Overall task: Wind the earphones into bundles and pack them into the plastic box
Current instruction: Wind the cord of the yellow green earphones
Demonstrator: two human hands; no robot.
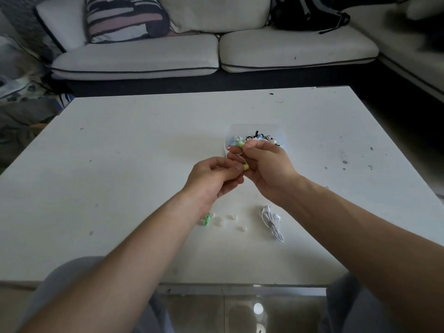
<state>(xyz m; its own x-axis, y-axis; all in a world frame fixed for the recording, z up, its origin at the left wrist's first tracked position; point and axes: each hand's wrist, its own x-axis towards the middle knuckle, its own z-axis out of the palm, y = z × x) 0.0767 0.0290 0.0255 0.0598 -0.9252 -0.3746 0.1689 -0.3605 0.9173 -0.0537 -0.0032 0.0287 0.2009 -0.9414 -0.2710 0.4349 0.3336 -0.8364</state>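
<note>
Both hands meet above the white table (120, 164), just in front of the clear plastic box (280, 133). My right hand (264, 169) grips a small pale green earphone bundle (240, 143) between thumb and fingers. My left hand (211, 179) pinches the yellow-green end (246, 167) of its thin cord. The box holds several wound earphones, black and white among them. A loose white earphone (271, 222) lies tangled on the table below my right wrist.
Small white ear tips (231, 217) and a green piece (206, 221) lie scattered near my left wrist. A white sofa (216, 51) with a striped cushion (125, 18) and a black backpack (310, 13) stands behind the table.
</note>
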